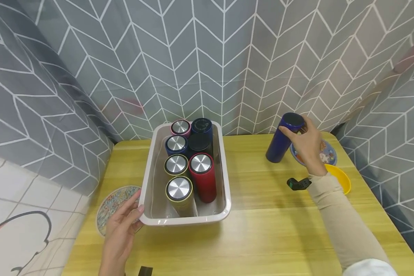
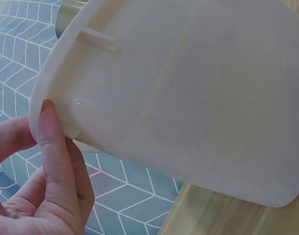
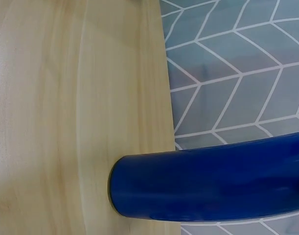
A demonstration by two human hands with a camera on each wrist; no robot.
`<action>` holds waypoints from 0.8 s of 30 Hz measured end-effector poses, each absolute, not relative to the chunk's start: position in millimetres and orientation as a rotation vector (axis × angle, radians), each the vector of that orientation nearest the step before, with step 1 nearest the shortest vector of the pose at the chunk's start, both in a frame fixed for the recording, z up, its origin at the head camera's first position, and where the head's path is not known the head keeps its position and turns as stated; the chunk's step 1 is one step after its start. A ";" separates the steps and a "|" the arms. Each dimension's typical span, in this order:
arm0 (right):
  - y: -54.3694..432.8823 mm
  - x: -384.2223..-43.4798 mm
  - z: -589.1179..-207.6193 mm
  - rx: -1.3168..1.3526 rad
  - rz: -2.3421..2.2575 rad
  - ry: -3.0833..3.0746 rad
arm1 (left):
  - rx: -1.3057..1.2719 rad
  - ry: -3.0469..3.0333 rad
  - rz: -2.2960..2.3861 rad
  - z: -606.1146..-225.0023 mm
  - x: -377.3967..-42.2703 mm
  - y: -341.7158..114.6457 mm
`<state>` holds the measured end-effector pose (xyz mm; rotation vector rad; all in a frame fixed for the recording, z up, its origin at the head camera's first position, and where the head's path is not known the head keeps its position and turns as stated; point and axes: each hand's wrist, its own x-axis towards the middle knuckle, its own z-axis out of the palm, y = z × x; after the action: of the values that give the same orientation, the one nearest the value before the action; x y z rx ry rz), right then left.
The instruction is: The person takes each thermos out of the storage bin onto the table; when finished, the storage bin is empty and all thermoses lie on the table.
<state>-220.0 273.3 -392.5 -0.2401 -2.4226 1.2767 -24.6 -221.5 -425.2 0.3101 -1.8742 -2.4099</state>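
A white plastic bin (image 1: 186, 221) holds several upright thermos bottles, among them a red bottle (image 1: 207, 186) and a pale yellow bottle (image 1: 184, 203) at the front. At its front left corner my left hand (image 1: 121, 226) pinches the rim between thumb and fingers. From the left wrist, the bin's side (image 2: 178, 103) fills most of the view. On the right, a blue thermos bottle (image 1: 276, 147) stands slightly tilted in view, its base at the wooden table (image 3: 115, 98). Near the dark lid, my right hand (image 1: 307, 147) grips this bottle; the right wrist view leaves the hand out.
A round patterned mat (image 1: 105, 214) lies left of the bin, partly covered by my left hand. Behind my right hand are another round mat (image 1: 327, 153) and a yellow bowl (image 1: 343, 178). A grey patterned curtain (image 1: 210, 69) hangs along the table's back edge.
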 end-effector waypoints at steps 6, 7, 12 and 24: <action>270.0 -215.2 -384.3 -0.244 1.282 -2.416 | 0.259 -1.859 -2.418 -424.9 -24.6 -221.5; 268.4 -213.6 -381.6 -0.238 1.265 -2.408 | 0.246 -1.846 -2.428 -425.2 -24.8 -221.2; 248.8 -203.4 -363.8 -0.148 1.226 -2.382 | 0.214 -1.795 -2.466 -426.1 -24.9 -221.7; 178.3 -172.3 -348.2 0.357 1.880 -2.282 | 0.297 -1.869 -2.434 -422.3 -25.1 -221.6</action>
<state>-172.3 178.3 -348.2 0.3572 -2.2815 1.8801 -25.1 -221.6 -422.3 0.2973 -1.8693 -2.4341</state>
